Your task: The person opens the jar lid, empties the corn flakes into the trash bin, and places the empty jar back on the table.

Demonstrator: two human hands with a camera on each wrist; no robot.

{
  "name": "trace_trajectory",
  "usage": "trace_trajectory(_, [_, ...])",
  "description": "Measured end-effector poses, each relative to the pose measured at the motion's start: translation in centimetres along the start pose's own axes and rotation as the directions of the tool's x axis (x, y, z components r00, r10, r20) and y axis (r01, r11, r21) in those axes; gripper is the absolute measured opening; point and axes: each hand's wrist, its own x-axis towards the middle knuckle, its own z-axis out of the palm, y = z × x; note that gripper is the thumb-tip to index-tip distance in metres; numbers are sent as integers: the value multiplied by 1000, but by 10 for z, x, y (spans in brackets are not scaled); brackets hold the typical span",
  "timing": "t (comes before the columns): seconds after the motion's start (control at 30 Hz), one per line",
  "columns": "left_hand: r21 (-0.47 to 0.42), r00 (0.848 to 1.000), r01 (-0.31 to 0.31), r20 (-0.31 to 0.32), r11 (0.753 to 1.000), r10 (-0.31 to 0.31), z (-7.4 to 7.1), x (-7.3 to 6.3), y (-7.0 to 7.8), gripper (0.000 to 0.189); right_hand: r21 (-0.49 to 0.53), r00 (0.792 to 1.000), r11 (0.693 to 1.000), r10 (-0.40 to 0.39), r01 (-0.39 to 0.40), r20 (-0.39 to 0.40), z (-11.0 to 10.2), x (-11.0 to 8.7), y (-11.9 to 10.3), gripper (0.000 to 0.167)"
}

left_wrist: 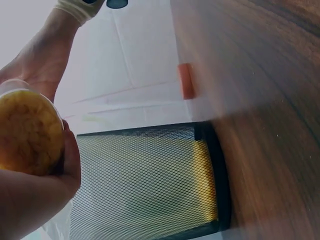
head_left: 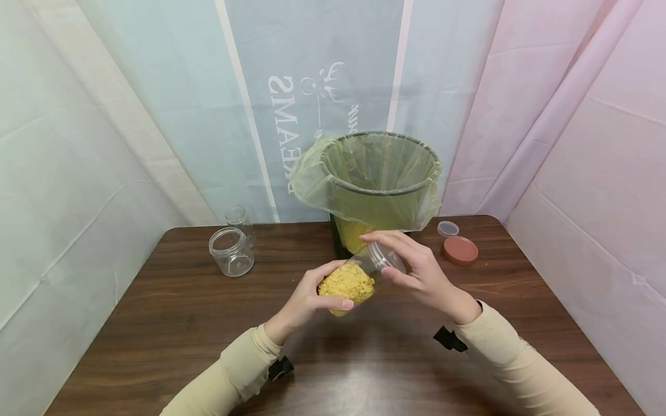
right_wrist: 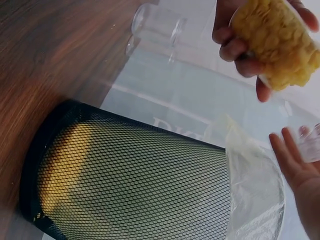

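Observation:
My left hand grips the body of a clear jar partly filled with yellow flakes. The jar is tilted, its mouth toward the right. Around that mouth end, my right hand holds on with thumb and fingers. In the left wrist view, the flakes show through the jar's round base. The right wrist view has the left hand's fingers wrapped round the jar, with the right hand by its clear rim.
A black mesh bin with a pale yellow liner stands behind the hands, yellow inside its bottom. Two clear jars are at the back left. A reddish lid and a small clear disc lie at the right.

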Motion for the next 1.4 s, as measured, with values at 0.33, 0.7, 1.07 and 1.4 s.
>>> trace_trajectory(0.33, [-101,996,1,89,995,8,0,0,-2,52,98,994,990,-109,106,22,-1,-2,5,53])
trace_trajectory(0.7, [-2,1000,24,6,1000,-24,2,0,-3,57,88,967,963,252,-254,36,-2,-3,-10,49])
trace_trajectory(1.07, [229,987,24,-159,973,13,7,0,6,68,2,804,805,592,-593,-56,-4,-1,-27,42])
trace_trajectory(1.4, [284,984,36,-179,958,16,2,0,2,72,155,810,796,582,-585,70,-13,0,-27,45])
